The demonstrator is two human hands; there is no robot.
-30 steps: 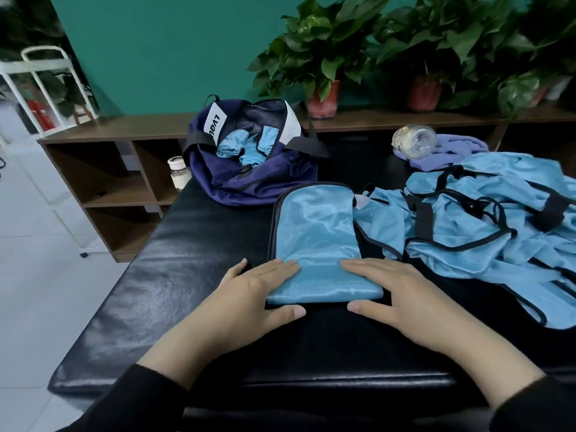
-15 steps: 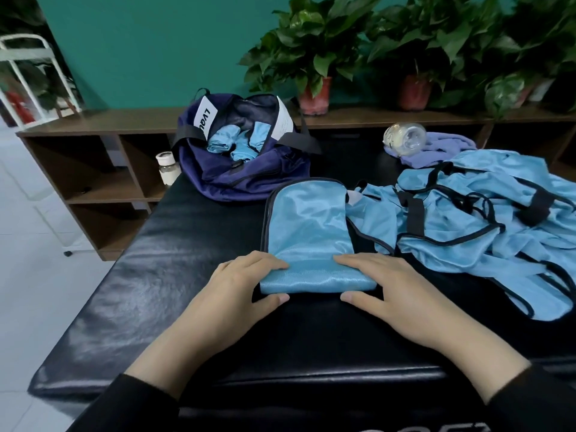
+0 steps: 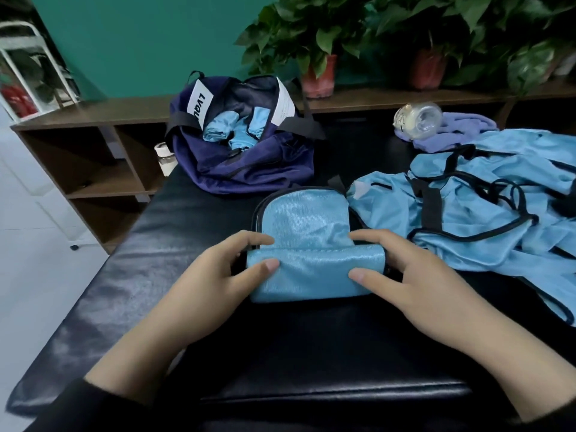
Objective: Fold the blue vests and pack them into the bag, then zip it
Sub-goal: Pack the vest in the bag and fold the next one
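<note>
Two hands work one vest (image 3: 302, 244) on the black bench (image 3: 193, 232), just in front of the bag (image 3: 243, 163). The head view shows the left hand (image 3: 215, 275) and the right hand (image 3: 414, 275) at opposite ends of the vest's near edge, each pinching the cloth between thumb and curled fingers, with that edge turned up into a short roll. The far half of the vest lies flat toward the bag.

The step in hand looks like rolling the vest away from the person. Doing it well probably means keeping both ends level and the roll tight, so that the slippery fabric does not skew or spring loose.

The bag stands unzipped behind the vest, with blue rolls (image 3: 237, 129) already inside. Right of the vest, touching its far corner, lies a heap of unfolded vests (image 3: 486, 219); its black straps could snag the roll. Beyond the heap a clear bottle (image 3: 417, 120) rests on purple cloth (image 3: 461, 129), clear of the path to the bag.
</note>
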